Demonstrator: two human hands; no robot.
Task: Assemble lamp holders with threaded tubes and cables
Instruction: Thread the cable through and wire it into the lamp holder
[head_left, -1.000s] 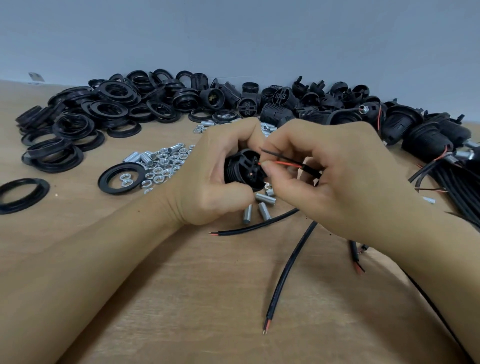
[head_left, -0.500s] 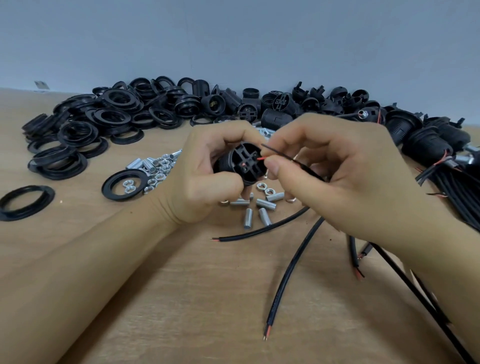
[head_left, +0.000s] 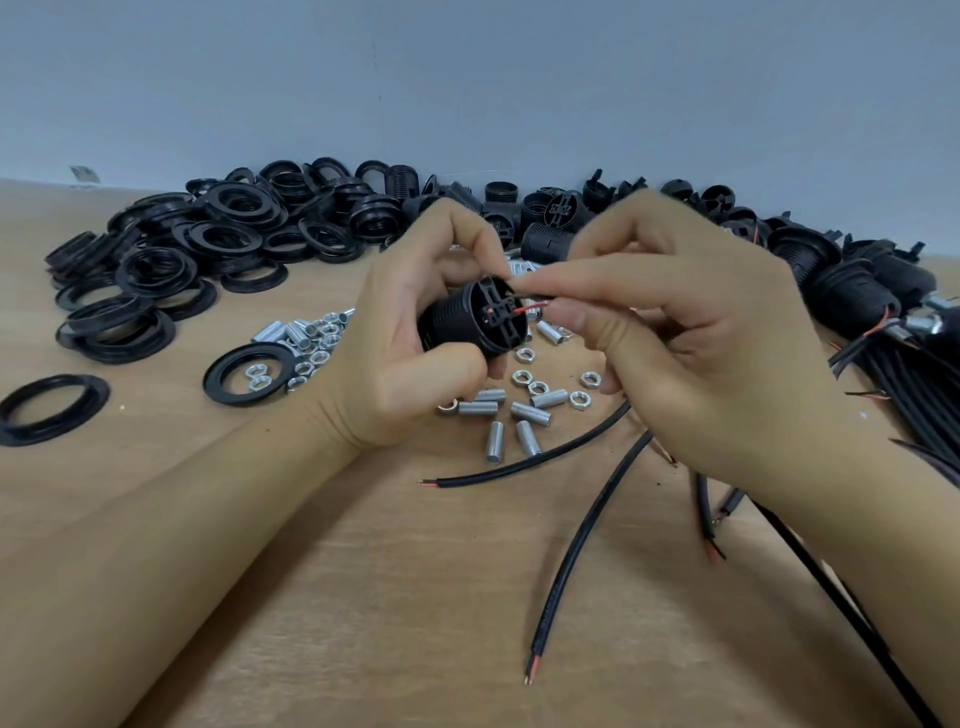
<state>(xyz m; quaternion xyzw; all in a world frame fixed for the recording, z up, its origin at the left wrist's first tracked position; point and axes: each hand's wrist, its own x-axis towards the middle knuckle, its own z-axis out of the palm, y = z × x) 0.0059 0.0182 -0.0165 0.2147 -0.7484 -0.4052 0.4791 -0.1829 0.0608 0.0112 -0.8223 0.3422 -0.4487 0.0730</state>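
Observation:
My left hand (head_left: 410, 332) grips a black ribbed lamp holder (head_left: 467, 325) above the table, its terminal end turned to the right. My right hand (head_left: 691, 332) pinches the thin red and black wires (head_left: 527, 307) of a black cable against that terminal end. The red wire's tip touches the holder's centre. The cable runs out under my right palm, where it is hidden. Silver threaded tubes (head_left: 530, 413) and hex nuts (head_left: 537, 387) lie scattered on the wood just below both hands.
A heap of black rings (head_left: 218, 244) fills the back left, with loose rings (head_left: 244, 371) nearer. Black holder bodies (head_left: 550, 218) line the back wall. Assembled holders with cables (head_left: 857, 291) lie at right. Loose black cables (head_left: 582, 556) cross the wooden table (head_left: 363, 597) in front.
The holder and both hands have drawn a little closer together. The red wire tip now sits against the holder's centre terminal, where before it was held just off the end face.

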